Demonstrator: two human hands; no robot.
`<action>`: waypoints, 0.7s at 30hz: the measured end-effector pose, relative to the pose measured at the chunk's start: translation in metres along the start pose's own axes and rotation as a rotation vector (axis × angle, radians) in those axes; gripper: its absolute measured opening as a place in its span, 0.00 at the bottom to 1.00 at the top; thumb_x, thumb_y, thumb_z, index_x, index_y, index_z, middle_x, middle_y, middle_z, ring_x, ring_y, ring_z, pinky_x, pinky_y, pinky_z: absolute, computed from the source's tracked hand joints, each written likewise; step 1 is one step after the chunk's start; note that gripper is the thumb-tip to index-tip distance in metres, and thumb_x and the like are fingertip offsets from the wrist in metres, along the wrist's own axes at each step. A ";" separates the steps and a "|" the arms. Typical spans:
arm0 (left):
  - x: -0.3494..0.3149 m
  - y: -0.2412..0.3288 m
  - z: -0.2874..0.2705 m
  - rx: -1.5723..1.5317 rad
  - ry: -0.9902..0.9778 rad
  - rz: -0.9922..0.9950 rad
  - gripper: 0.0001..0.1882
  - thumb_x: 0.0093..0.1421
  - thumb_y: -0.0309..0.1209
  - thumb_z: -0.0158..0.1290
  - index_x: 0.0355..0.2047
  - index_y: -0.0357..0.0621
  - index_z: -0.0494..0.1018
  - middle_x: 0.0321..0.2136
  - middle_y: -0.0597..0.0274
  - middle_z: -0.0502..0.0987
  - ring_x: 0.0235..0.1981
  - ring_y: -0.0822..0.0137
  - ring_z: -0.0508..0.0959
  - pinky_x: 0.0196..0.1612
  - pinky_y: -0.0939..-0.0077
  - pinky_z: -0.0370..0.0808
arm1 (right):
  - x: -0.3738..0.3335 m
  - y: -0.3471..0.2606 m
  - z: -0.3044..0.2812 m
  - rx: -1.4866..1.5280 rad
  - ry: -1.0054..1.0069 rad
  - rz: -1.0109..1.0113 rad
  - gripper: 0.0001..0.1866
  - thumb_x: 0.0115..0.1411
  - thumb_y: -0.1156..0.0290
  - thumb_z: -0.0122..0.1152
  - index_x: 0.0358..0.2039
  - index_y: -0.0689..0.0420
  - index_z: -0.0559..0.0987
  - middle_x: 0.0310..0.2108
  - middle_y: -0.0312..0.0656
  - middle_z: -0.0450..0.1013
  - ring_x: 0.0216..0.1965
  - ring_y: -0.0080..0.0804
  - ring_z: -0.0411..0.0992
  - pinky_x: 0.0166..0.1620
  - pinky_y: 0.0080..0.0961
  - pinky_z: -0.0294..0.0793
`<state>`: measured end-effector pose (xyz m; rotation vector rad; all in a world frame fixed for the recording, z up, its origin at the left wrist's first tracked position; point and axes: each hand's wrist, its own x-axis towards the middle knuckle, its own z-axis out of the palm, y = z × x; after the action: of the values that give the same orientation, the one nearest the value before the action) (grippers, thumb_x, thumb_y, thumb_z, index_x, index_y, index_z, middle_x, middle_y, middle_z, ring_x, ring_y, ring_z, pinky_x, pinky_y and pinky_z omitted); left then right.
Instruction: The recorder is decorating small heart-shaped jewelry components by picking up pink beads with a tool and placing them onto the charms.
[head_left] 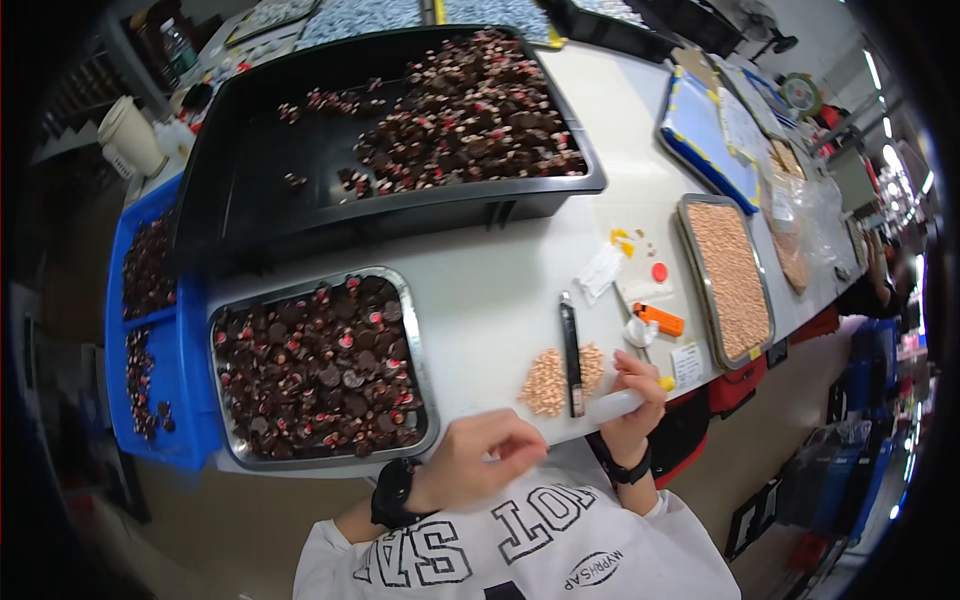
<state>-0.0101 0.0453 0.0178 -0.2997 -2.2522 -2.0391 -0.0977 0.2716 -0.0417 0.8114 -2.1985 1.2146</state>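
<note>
My left hand (482, 462) is over the table's front edge, its fingers curled in; whether a small piece sits between them is hidden. My right hand (634, 408), to its right, is closed around a whitish translucent tube-shaped thing (614, 404), which points left. Just beyond it, a slim black utility knife (571, 350) lies across a pile of small tan pieces (543, 384). Left of my hands stands a metal tray (428, 400) filled with dark brown round parts, some with pink or red faces.
A big black bin (270, 165), partly filled with similar dark parts, stands behind the metal tray. A blue divided bin (190, 405) is at the left. On the right are an orange-handled tool (660, 320), a red cap (659, 272), crumpled white tissue (600, 270) and a tray of tan pieces (730, 280).
</note>
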 end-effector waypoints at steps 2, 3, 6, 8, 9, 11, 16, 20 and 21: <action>-0.008 0.022 -0.014 -0.125 -0.175 -0.037 0.06 0.52 0.25 0.58 0.30 0.39 0.74 0.27 0.59 0.75 0.23 0.70 0.74 0.25 0.80 0.71 | -0.004 0.002 0.000 0.019 0.021 0.039 0.17 0.52 0.85 0.56 0.39 0.56 0.62 0.43 0.56 0.71 0.37 0.38 0.72 0.41 0.30 0.72; -0.015 0.030 -0.027 0.061 -0.144 0.127 0.09 0.51 0.26 0.60 0.33 0.40 0.74 0.31 0.58 0.75 0.27 0.68 0.76 0.28 0.77 0.73 | -0.004 0.001 0.002 0.034 0.007 0.040 0.17 0.52 0.85 0.56 0.39 0.56 0.62 0.43 0.56 0.71 0.37 0.38 0.72 0.41 0.30 0.72; -0.045 0.044 -0.059 0.748 0.217 0.053 0.18 0.45 0.28 0.63 0.38 0.41 0.74 0.32 0.59 0.73 0.31 0.58 0.74 0.33 0.69 0.72 | -0.006 0.004 -0.005 0.088 0.017 0.068 0.16 0.56 0.83 0.54 0.40 0.55 0.61 0.45 0.56 0.70 0.38 0.37 0.71 0.42 0.29 0.71; -0.051 0.043 -0.063 1.028 0.291 -0.277 0.20 0.43 0.28 0.63 0.39 0.41 0.72 0.34 0.57 0.69 0.33 0.57 0.70 0.36 0.65 0.69 | -0.005 0.003 -0.002 0.057 -0.014 0.082 0.15 0.57 0.82 0.53 0.41 0.55 0.61 0.45 0.56 0.69 0.38 0.36 0.71 0.42 0.29 0.71; -0.052 0.036 -0.064 1.031 0.293 -0.286 0.20 0.43 0.28 0.63 0.39 0.41 0.72 0.34 0.57 0.69 0.33 0.57 0.70 0.36 0.65 0.69 | -0.002 0.004 0.001 0.065 -0.020 0.085 0.15 0.57 0.82 0.53 0.41 0.55 0.61 0.45 0.56 0.69 0.38 0.36 0.71 0.42 0.29 0.71; -0.057 0.022 -0.061 1.012 0.299 -0.296 0.21 0.43 0.27 0.62 0.39 0.42 0.71 0.35 0.56 0.66 0.34 0.57 0.67 0.37 0.64 0.66 | -0.003 0.002 0.001 0.073 -0.004 0.089 0.14 0.57 0.81 0.53 0.41 0.55 0.61 0.45 0.56 0.70 0.38 0.36 0.71 0.43 0.29 0.71; -0.056 0.014 -0.061 0.950 0.354 -0.273 0.21 0.42 0.26 0.62 0.39 0.44 0.72 0.34 0.57 0.65 0.34 0.57 0.66 0.37 0.66 0.66 | -0.004 0.004 0.002 0.077 -0.002 0.129 0.14 0.58 0.82 0.52 0.40 0.56 0.61 0.45 0.56 0.70 0.38 0.35 0.71 0.43 0.29 0.71; -0.055 0.014 -0.057 0.964 0.398 -0.236 0.19 0.41 0.25 0.62 0.37 0.47 0.75 0.34 0.57 0.65 0.34 0.58 0.66 0.37 0.66 0.66 | -0.005 0.004 0.000 0.107 -0.004 0.132 0.13 0.57 0.83 0.52 0.40 0.56 0.61 0.45 0.56 0.70 0.38 0.35 0.71 0.43 0.29 0.71; -0.055 0.015 -0.056 0.960 0.412 -0.238 0.19 0.40 0.25 0.62 0.36 0.48 0.75 0.34 0.57 0.65 0.35 0.58 0.66 0.37 0.66 0.66 | -0.005 0.004 0.000 0.103 0.002 0.130 0.13 0.57 0.83 0.52 0.40 0.56 0.61 0.45 0.56 0.70 0.38 0.35 0.71 0.43 0.29 0.71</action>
<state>0.0425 -0.0141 0.0274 0.4317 -2.7016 -0.7486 -0.0966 0.2743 -0.0473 0.7161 -2.2324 1.4006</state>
